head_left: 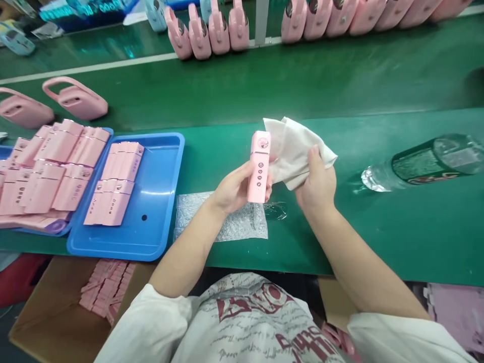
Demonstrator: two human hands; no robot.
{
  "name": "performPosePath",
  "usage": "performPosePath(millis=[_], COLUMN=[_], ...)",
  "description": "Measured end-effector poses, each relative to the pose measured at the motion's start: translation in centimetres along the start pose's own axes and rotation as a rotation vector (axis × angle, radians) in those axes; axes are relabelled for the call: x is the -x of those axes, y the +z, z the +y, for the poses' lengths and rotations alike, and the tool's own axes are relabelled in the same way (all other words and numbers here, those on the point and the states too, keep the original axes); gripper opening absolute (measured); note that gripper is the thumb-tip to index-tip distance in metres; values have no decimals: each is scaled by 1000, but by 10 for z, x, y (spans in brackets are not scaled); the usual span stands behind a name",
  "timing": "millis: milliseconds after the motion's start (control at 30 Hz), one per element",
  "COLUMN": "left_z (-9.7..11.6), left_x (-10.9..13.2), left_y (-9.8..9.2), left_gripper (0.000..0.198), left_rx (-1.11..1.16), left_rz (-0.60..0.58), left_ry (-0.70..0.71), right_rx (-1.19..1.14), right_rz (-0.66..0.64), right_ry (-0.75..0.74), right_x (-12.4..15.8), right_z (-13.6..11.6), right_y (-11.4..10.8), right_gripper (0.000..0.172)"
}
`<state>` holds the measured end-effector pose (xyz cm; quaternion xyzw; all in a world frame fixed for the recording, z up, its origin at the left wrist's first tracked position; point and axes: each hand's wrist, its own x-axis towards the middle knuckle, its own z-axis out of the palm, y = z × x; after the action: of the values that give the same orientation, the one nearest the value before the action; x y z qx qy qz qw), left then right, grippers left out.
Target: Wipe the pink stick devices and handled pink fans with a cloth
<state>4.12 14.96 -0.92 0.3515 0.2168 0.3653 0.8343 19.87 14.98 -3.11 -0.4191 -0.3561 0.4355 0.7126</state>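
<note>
My left hand [235,189] is closed round a pink handheld device [257,171] with a column of small round marks on its front and a shiny band near its top. The device stands nearly upright, above the green bench. In my right hand [319,179] is a white cloth [293,146], bunched under the thumb and hanging out to the left, close to the device's right side. Below my left hand a sheet of bubble wrap [242,224] lies on the bench.
Left of me a blue tray [155,201] bears a few pink devices; another tray beside it is heaped with them. A clear bottle [423,161] lies at the right. Pink handled units [209,35] line the ledge behind. A cardboard box [64,297] of pink parts sits below.
</note>
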Motion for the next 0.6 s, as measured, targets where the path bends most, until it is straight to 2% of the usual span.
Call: performPosePath(millis=[100, 200, 267, 333, 400, 500, 600], left_z=[0, -1, -2, -3, -3, 4, 14], left_x=[1, 1, 1, 1, 2, 5, 9], left_y=[5, 9, 11, 14, 17, 20, 19], left_gripper=[46, 59, 71, 82, 94, 105, 104], left_rx=[13, -10, -39, -54, -51, 46, 162], left_rz=[10, 16, 35, 71, 163, 322, 327], left_ry=[-40, -88, -114, -124, -108, -84, -40], right_rx=[163, 330, 431, 536, 608, 589, 545], right_rz=[-63, -139, -286, -479, -653, -883, -1085], right_ry=[-77, -214, -395, -601, -744, -835, -903], right_x=[6, 9, 9, 8, 10, 21, 35], right_z=[3, 0, -4, -8, -10, -10, -7], right_y=[-4, -8, -9, -8, -7, -3, 2], right_gripper=[39, 39, 37, 42, 46, 41, 40])
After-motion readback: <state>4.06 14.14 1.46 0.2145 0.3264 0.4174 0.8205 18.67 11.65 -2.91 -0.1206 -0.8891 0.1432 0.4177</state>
